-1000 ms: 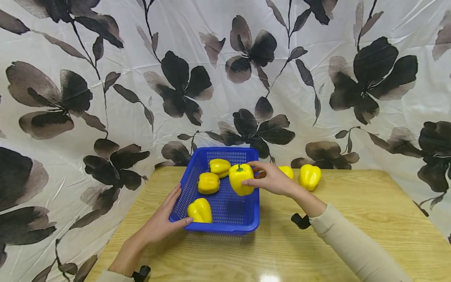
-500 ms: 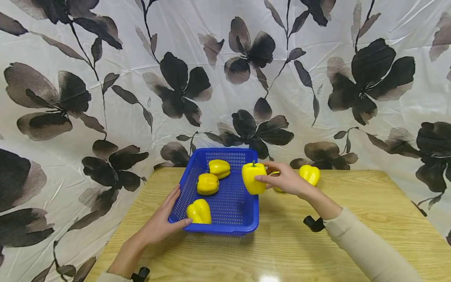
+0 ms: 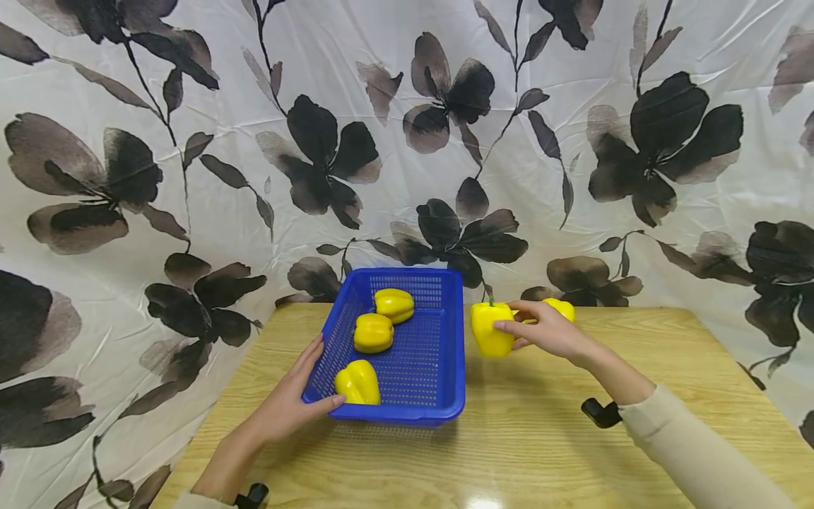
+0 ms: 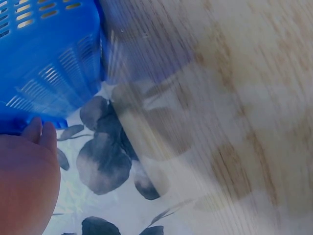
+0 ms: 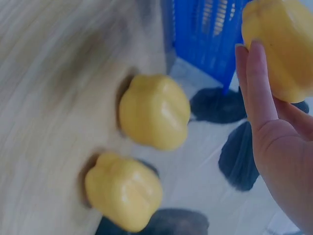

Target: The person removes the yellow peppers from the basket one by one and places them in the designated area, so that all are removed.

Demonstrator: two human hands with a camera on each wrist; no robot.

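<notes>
Over the table, just right of the blue plastic basket (image 3: 450,367), my right hand (image 3: 553,331) grips a yellow bell pepper (image 3: 492,331) between thumb and fingers, its green stem upward. The right wrist view also catches this held bell pepper (image 5: 283,49). My left hand (image 3: 282,406) rests at the basket's near left corner, fingers fairly straight along the left side and thumb on the front rim. Inside the basket lie three more yellow bell peppers, one at the back (image 3: 395,305), one mid-left (image 3: 373,334) and one in the near left corner (image 3: 358,382).
Two yellow bell peppers stand on the wooden table (image 3: 521,438) behind my right hand; the right wrist view shows one nearer the basket (image 5: 154,111) and another farther off (image 5: 124,191). A floral cloth (image 3: 356,63) hangs behind the table's far edge.
My right hand has carried the bell pepper rightward, from above the basket to outside its right rim. My left hand stays at the basket's corner.
</notes>
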